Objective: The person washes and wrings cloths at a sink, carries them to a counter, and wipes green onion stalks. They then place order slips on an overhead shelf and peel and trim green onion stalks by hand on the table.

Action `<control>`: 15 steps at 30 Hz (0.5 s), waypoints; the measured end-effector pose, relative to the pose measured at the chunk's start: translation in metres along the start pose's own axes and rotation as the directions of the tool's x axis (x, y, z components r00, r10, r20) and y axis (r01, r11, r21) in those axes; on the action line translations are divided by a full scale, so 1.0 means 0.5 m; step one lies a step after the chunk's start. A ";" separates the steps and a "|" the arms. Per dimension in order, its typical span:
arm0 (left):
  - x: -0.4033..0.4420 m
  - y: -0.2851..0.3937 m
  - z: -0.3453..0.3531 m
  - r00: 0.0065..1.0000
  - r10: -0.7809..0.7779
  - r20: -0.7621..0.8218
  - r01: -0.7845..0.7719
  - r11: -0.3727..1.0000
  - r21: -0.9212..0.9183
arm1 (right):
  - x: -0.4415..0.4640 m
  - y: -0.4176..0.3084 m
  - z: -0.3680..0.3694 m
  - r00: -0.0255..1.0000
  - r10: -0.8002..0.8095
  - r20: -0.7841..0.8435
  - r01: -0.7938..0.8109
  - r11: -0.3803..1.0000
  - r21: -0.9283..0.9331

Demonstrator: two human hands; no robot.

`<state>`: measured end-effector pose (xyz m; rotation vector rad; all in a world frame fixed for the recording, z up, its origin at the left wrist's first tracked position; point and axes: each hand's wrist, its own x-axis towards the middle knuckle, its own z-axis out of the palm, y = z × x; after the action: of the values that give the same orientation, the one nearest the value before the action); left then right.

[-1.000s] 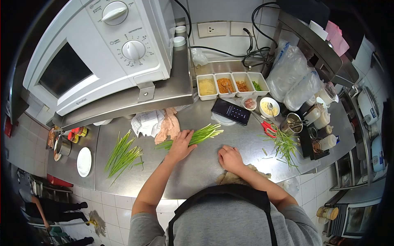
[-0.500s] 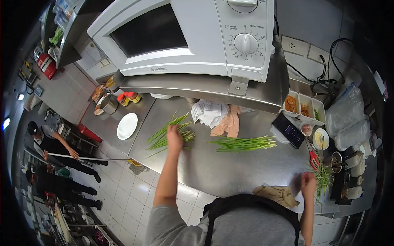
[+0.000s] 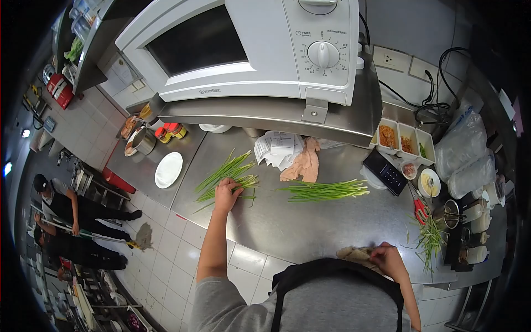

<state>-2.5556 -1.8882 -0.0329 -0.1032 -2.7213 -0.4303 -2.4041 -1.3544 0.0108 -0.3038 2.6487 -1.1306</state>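
Note:
My left hand (image 3: 225, 195) is at the left bunch of long green chives (image 3: 225, 169), its fingers closed over the lower stalks. A second bunch of chives (image 3: 326, 190) lies lengthwise along the middle of the steel counter. At the front edge, my right hand (image 3: 389, 260) has its bent fingers on a crumpled brown cloth (image 3: 357, 255), close in front of my body. Loose green trimmings (image 3: 430, 240) lie to the right of that hand, below red-handled scissors (image 3: 421, 211).
A white microwave (image 3: 238, 50) stands on a shelf over the counter (image 3: 276, 221). Papers (image 3: 278, 149), a pink cloth (image 3: 302, 160), a black device (image 3: 384, 173) and food tubs (image 3: 407, 138) line the back. A white plate (image 3: 168, 170) is left. Two people (image 3: 72, 205) stand beyond, one with a long-handled tool.
My left hand has moved down and left onto the stalks. My right hand has shifted left from beside the trimmings to the brown cloth. The person's long-handled tool has swung nearer them.

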 end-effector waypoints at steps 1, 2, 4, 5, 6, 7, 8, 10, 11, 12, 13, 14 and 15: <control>0.003 -0.002 0.001 1.000 -0.011 0.004 0.011 1.000 -0.017 | 0.002 -0.008 -0.008 0.999 -0.027 -0.035 0.030 0.995 0.092; 0.005 -0.006 0.000 1.000 -0.021 0.011 0.021 0.999 -0.034 | 0.003 -0.009 -0.017 0.998 0.004 -0.063 0.010 0.975 0.222; 0.009 -0.015 0.000 0.997 -0.077 0.008 0.077 0.975 -0.210 | 0.003 -0.001 -0.037 0.991 0.080 -0.107 -0.020 0.882 0.471; 0.014 -0.019 -0.001 0.995 -0.103 0.009 0.101 0.950 -0.296 | 0.004 0.004 -0.048 0.982 0.164 -0.091 -0.093 0.848 0.522; 0.017 -0.022 -0.003 0.994 -0.112 0.011 0.109 0.928 -0.355 | 0.005 0.009 -0.059 0.967 0.245 -0.070 -0.162 0.804 0.571; 0.021 -0.019 -0.012 0.992 -0.122 0.013 0.116 0.903 -0.413 | 0.005 0.010 -0.066 0.946 0.322 -0.046 -0.227 0.753 0.618; 0.025 -0.018 -0.018 0.991 -0.131 0.015 0.123 0.874 -0.470 | 0.005 0.007 -0.069 0.954 0.297 -0.039 -0.179 0.668 0.722; 0.031 -0.021 -0.021 0.980 -0.177 0.092 0.195 0.758 -0.622 | 0.006 0.003 -0.080 0.970 0.241 -0.036 -0.081 0.461 0.884; 0.034 -0.020 -0.020 0.972 -0.192 0.136 0.232 0.689 -0.687 | 0.005 0.001 -0.086 0.976 0.213 -0.040 -0.036 0.339 0.940; 0.038 0.009 -0.036 0.961 -0.198 0.193 0.274 0.594 -0.757 | 0.002 -0.004 -0.097 0.985 0.133 -0.107 0.086 0.153 0.985; 0.038 0.042 -0.051 0.948 -0.192 0.254 0.317 0.490 -0.812 | -0.002 0.002 -0.091 0.988 0.147 -0.048 0.048 0.005 0.999; 0.041 0.084 -0.069 0.932 -0.174 0.317 0.361 0.379 -0.852 | -0.002 0.015 -0.079 0.988 0.155 0.008 0.015 -0.142 0.990; 0.042 0.120 -0.073 0.923 -0.136 0.361 0.386 0.305 -0.871 | 0.001 0.035 -0.065 0.986 0.157 0.057 -0.010 -0.284 0.959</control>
<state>-2.5540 -1.8424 0.0242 0.0104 -2.2476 -2.1942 -2.4161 -1.3208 0.0196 0.3381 0.7083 -2.7473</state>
